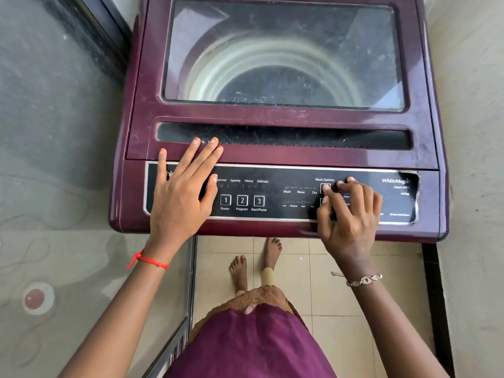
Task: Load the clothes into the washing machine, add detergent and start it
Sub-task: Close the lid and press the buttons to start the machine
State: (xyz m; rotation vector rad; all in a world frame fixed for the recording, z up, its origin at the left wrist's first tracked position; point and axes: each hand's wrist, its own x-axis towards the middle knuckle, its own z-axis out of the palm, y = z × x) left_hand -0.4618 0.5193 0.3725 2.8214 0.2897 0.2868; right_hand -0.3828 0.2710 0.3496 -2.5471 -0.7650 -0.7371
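L hand (pixel 181 197) flat on control panel (pixel 272 195), covering logo; lid (pixel 283 58) shut.

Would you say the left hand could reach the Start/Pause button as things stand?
Probably yes: the left hand lies flat on the panel beside the Start/Pause button, nothing covers that button, and the right hand is further right.

washing machine (pixel 272 159): glossy maroon plastic | lid window (pixel 283 55): dusty glass | floor (pixel 341 309): matt tile
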